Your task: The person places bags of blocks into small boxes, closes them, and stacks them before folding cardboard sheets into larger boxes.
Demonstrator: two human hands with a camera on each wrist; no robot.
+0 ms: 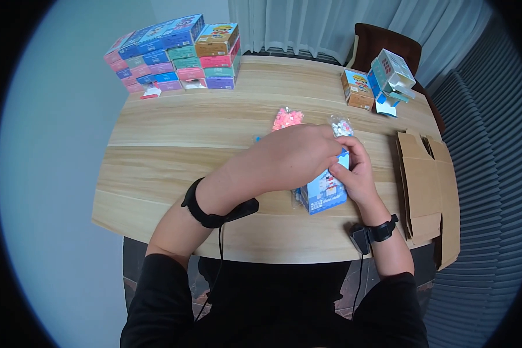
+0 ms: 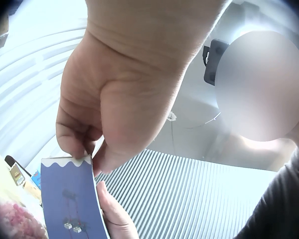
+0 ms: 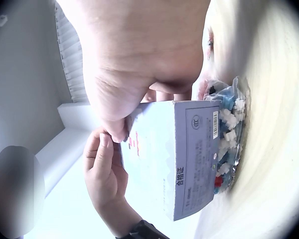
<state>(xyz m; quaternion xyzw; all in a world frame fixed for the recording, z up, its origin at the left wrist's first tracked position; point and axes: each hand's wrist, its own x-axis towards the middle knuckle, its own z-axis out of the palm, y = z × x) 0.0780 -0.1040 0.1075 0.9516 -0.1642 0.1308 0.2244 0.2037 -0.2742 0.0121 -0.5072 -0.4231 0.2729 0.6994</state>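
A blue cardboard box (image 1: pixel 325 196) with a printed block picture stands tilted over the table's near side. My right hand (image 1: pixel 358 177) grips its right side, thumb on the front and fingers behind. From above, my left hand (image 1: pixel 298 153) reaches across and pinches the box's top edge; in the left wrist view its thumb and fingers (image 2: pixel 79 142) meet at the top corner. In the right wrist view, the box's printed end panel (image 3: pixel 197 154) faces the camera. Beside the box lies a clear bag of white and blue toy bricks (image 3: pixel 229 134).
Bags of pink bricks (image 1: pixel 287 118) and white bricks (image 1: pixel 341 124) lie beyond my hands. Stacked colourful boxes (image 1: pixel 174 58) stand at the back left. More boxes (image 1: pixel 358 90) sit at the back right, and flattened cardboard (image 1: pixel 426 185) lies along the right edge.
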